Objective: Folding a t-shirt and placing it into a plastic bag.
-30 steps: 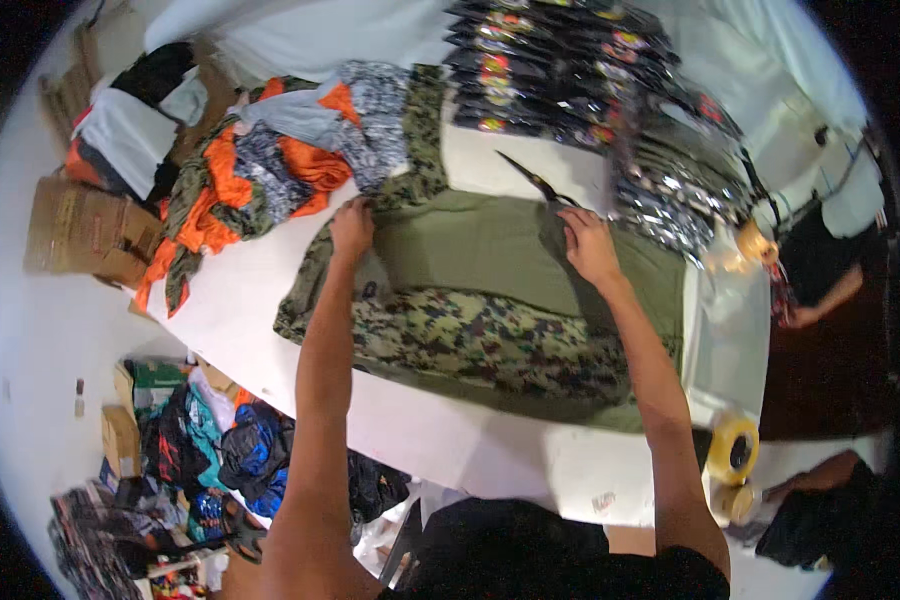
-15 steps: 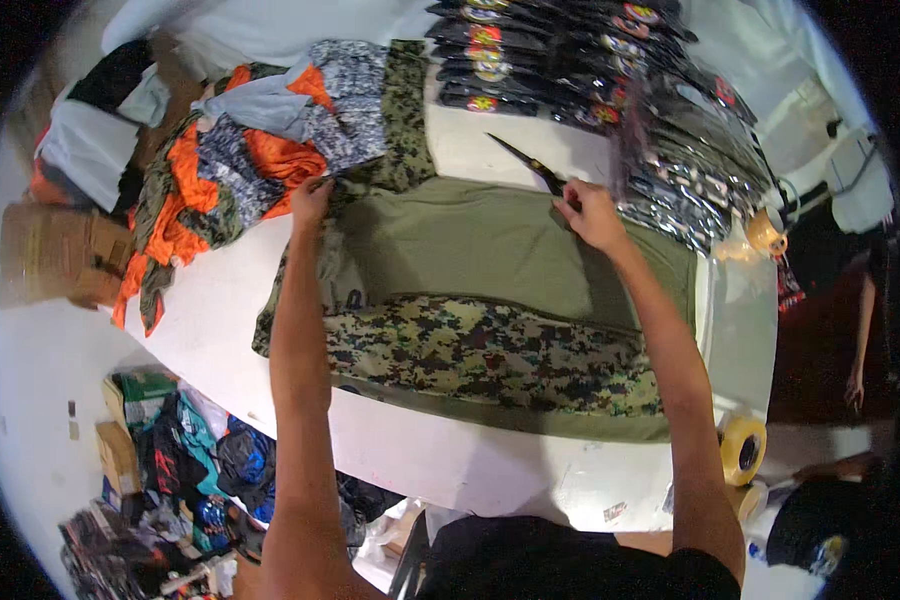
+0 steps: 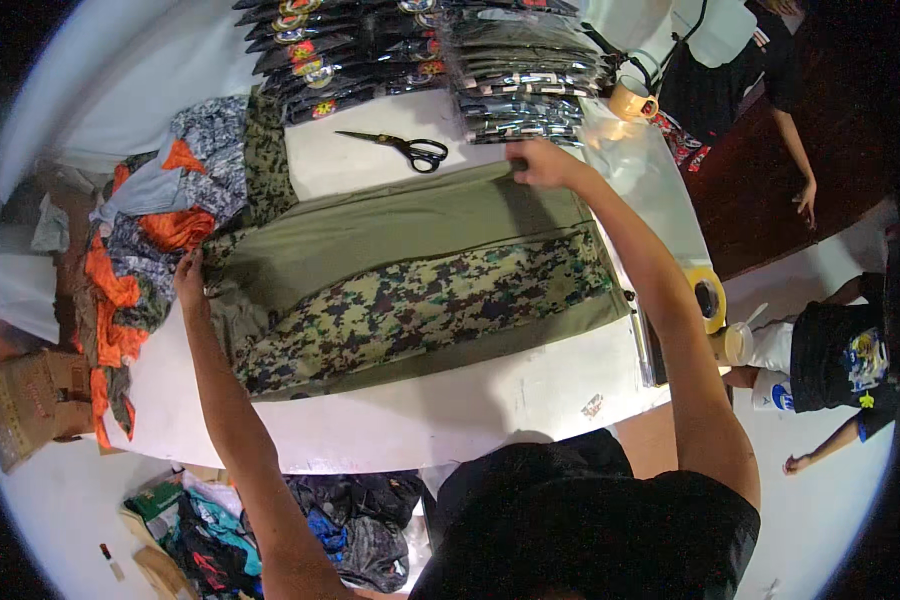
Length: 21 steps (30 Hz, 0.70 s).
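A long folded garment, plain olive green with a wide band of dark green, brown and tan camouflage, lies lengthwise across the white table in front of me. At its far right corner, my right hand grips the olive edge, fingers closed on the cloth. My left hand pinches the left end of the same garment, beside a heap of orange and grey camouflage cloth. Black scissors rest on the table just beyond the garment, left of my right hand and apart from it.
Stacks of dark clothes in clear plastic line the far side. A yellow mug and yellow tape roll stand at the right. A cardboard box is at the left, piled clothes below. Other people are at right.
The view has turned rightward. My right hand has moved right along the garment's far edge, away from the scissors, which now show whole. My left hand is lower, at the garment's left end.
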### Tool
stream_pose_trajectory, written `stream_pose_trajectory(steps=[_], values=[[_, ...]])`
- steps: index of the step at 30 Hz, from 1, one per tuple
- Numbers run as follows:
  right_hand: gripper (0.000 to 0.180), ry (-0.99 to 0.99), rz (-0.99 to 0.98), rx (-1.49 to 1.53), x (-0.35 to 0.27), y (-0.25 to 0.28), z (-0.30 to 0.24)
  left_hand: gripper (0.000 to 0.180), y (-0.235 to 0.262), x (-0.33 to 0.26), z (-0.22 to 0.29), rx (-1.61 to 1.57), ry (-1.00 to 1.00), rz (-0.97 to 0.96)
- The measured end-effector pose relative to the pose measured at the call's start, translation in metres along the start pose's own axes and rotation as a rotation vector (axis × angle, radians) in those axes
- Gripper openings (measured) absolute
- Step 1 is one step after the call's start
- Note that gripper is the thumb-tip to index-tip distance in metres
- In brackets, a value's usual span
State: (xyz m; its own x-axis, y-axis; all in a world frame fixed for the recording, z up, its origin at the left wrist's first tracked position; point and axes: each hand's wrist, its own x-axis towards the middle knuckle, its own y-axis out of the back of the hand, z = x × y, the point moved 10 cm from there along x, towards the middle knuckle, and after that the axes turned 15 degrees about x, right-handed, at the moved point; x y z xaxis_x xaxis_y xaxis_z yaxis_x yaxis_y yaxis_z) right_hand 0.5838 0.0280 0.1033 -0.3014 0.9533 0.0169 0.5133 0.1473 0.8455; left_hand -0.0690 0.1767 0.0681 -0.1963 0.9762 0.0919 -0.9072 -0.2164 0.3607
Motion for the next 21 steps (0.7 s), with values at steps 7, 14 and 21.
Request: stream_pose_trajectory(steps=[7, 14, 21], values=[[0.027, 0.060, 0.339, -0.056, -0.118, 0.039, -0.044, 0.048, 0.024, -0.060, -0.001, -0.010, -0.029, -0.125], [0.034, 0.031, 0.342, -0.078, -0.175, -0.020, -0.060, 0.031, 0.068, -0.112, -0.010, 0.485, -0.252, 0.026], [0.037, -0.079, 0.529, -0.068, -0.214, -0.018, -0.049, 0.046, -0.137, -0.217, 0.155, 0.800, -0.892, -0.342]])
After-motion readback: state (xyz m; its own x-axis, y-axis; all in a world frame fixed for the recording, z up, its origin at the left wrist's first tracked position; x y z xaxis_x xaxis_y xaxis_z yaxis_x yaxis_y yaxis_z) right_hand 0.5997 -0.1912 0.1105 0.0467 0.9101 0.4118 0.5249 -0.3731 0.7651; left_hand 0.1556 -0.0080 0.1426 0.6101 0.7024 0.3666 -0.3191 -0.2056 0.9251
